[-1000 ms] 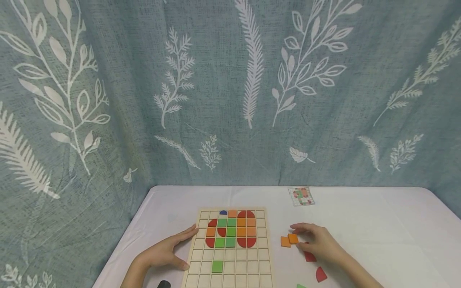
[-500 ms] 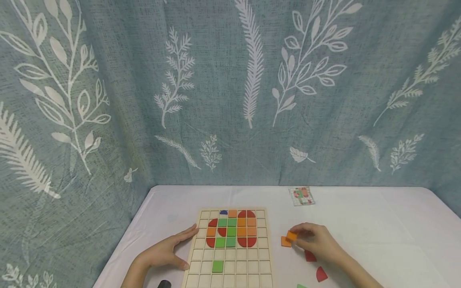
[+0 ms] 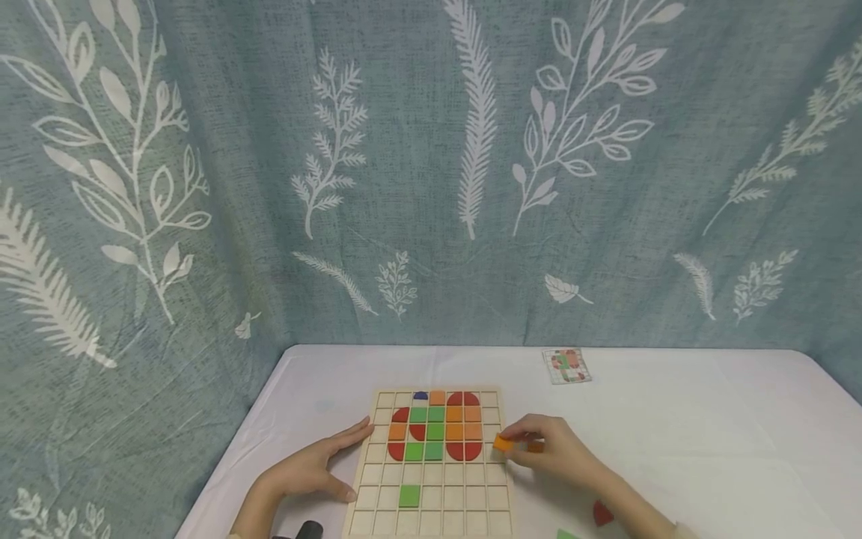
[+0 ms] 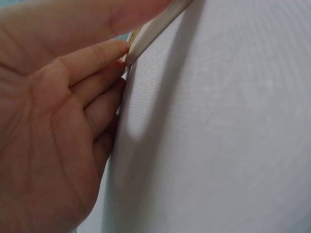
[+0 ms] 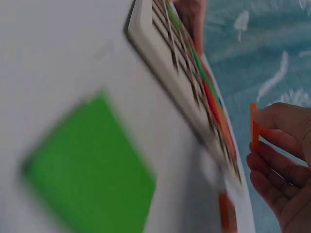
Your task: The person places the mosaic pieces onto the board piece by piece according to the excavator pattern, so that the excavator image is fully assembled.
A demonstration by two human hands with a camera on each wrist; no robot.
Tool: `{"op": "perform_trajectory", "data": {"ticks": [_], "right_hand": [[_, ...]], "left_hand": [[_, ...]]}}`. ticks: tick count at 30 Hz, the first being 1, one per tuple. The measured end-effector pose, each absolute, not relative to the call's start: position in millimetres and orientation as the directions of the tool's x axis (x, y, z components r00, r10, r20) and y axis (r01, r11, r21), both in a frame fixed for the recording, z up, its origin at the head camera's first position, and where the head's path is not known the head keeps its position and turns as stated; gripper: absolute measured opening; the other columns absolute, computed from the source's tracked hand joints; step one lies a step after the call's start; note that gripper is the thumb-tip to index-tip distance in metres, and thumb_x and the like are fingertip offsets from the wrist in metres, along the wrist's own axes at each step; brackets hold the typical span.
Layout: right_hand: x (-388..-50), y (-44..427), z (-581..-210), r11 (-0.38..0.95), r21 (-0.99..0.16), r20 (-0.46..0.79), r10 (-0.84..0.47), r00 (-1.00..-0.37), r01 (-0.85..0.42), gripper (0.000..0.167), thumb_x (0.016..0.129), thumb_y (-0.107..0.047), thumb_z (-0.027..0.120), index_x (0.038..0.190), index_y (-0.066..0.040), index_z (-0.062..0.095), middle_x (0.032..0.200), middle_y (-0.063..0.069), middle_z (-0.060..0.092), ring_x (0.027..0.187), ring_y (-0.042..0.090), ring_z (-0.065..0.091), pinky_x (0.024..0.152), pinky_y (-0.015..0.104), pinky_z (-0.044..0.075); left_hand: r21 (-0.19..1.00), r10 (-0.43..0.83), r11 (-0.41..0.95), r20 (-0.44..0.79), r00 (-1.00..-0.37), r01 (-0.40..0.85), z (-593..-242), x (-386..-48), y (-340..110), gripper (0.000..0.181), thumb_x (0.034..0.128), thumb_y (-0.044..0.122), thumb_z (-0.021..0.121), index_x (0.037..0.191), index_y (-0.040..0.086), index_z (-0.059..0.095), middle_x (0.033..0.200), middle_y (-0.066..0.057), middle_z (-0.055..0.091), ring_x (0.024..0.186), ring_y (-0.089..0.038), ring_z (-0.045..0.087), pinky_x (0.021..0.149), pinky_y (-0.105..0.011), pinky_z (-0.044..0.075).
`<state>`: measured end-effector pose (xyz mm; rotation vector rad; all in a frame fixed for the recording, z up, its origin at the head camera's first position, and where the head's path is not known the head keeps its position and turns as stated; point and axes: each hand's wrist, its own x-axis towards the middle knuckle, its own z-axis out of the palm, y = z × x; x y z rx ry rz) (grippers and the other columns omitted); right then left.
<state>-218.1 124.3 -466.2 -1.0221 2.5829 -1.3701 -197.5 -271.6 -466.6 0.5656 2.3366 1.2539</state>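
Note:
My right hand [image 3: 555,449] pinches an orange square tile [image 3: 502,443] between thumb and fingers, at the right edge of the gridded wooden board [image 3: 465,522]. In the right wrist view that tile [image 5: 254,127] is seen edge-on, held above the table. My left hand [image 3: 306,470] touches the board's left edge with thumb and fingertips, fingers extended; the left wrist view shows its palm [image 4: 43,145] beside the board's side. Red, orange and green tiles fill a group of cells in the board's upper part. One green tile [image 3: 409,495] sits lower down, apart from them.
A second orange tile [image 3: 535,447] lies partly hidden behind the right hand. A red quarter-round tile [image 3: 602,513] and a green tile [image 5: 92,170] lie right of the board. A printed pattern card [image 3: 567,366] lies at the back. A black object [image 3: 310,530] is near the left wrist.
The right hand has lifted the orange tile off the table beside the other orange one and carried it left to the board's edge. The left hand has stayed in place.

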Motion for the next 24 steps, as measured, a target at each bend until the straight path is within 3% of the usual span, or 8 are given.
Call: {"op": "perform_trajectory", "data": {"ticks": [4,7,9,11,14,17,20,24], "right_hand": [[-216,98,-465,0.365,-0.709,0.307,-0.61,-0.731,-0.603,0.018,0.08,-0.011,0.069,0.097,-0.007,0.07,0.095,0.001,0.069,0.086,0.008,0.062,0.076,0.026,0.051],[-212,76,-466,0.359,-0.685,0.302,-0.651,-0.696,-0.633,0.018,0.08,-0.011,0.069,0.098,-0.007,0.071,0.095,0.001,0.069,0.085,0.006,0.061,0.075,0.023,0.051],[-209,61,-466,0.353,-0.655,0.306,-0.684,-0.662,-0.668,0.018,0.081,-0.012,0.069,0.098,-0.007,0.072,0.095,0.0,0.069,0.087,0.006,0.06,0.075,0.021,0.05],[-207,48,-467,0.348,-0.619,0.312,-0.713,-0.627,-0.704,0.017,0.082,-0.013,0.068,0.098,-0.007,0.072,0.096,-0.001,0.07,0.088,0.005,0.061,0.076,0.019,0.049],[-205,30,-467,0.362,-0.554,0.318,-0.74,-0.593,-0.749,0.017,0.084,-0.016,0.067,0.098,-0.009,0.073,0.096,-0.003,0.07,0.09,0.004,0.061,0.078,0.016,0.047],[-205,17,-467,0.398,-0.503,0.311,-0.745,-0.591,-0.767,0.016,0.084,-0.018,0.067,0.097,-0.011,0.073,0.095,-0.007,0.069,0.091,0.003,0.061,0.079,0.016,0.047],[-204,7,-468,0.438,-0.469,0.294,-0.742,-0.603,-0.767,0.014,0.084,-0.02,0.068,0.094,-0.013,0.074,0.094,-0.008,0.069,0.091,0.003,0.06,0.081,0.017,0.046],[-202,0,-470,0.482,-0.44,0.267,-0.735,-0.623,-0.757,0.011,0.082,-0.017,0.069,0.091,-0.013,0.075,0.093,-0.008,0.069,0.092,0.005,0.06,0.082,0.019,0.047]], "left_hand": [[0.843,0.534,0.514,-0.169,-0.829,0.159,-467,-197,-271,0.098,0.0631,0.021,0.081,0.144,0.005,0.029,0.153,-0.016,0.015,0.138,-0.043,0.004,0.104,-0.062,0.008],[0.841,0.532,0.515,-0.163,-0.831,0.164,-468,-197,-271,0.098,0.0626,0.022,0.081,0.144,0.005,0.03,0.153,-0.016,0.015,0.138,-0.042,0.004,0.109,-0.037,0.014],[0.842,0.533,0.514,-0.162,-0.83,0.166,-468,-197,-271,0.098,0.0628,0.023,0.081,0.144,0.005,0.03,0.153,-0.016,0.015,0.138,-0.042,0.004,0.104,-0.019,0.014],[0.84,0.533,0.516,-0.159,-0.831,0.17,-468,-197,-271,0.098,0.0628,0.023,0.081,0.144,0.005,0.03,0.153,-0.016,0.016,0.138,-0.042,0.004,0.101,-0.013,0.014],[0.832,0.53,0.526,-0.159,-0.833,0.176,-468,-197,-270,0.097,0.0628,0.023,0.081,0.144,0.005,0.03,0.152,-0.016,0.016,0.138,-0.042,0.005,0.109,-0.034,0.014],[0.832,0.532,0.524,-0.154,-0.833,0.181,-469,-196,-270,0.097,0.0631,0.023,0.08,0.144,0.004,0.03,0.152,-0.017,0.016,0.138,-0.043,0.006,0.105,-0.059,0.009],[0.835,0.535,0.519,-0.148,-0.832,0.185,-469,-195,-270,0.097,0.0633,0.023,0.08,0.144,0.003,0.03,0.152,-0.018,0.015,0.137,-0.044,0.005,0.103,-0.064,0.007],[0.828,0.534,0.526,-0.145,-0.833,0.193,-469,-194,-270,0.097,0.0632,0.024,0.08,0.144,0.003,0.03,0.152,-0.018,0.016,0.137,-0.044,0.006,0.103,-0.063,0.008]]}}
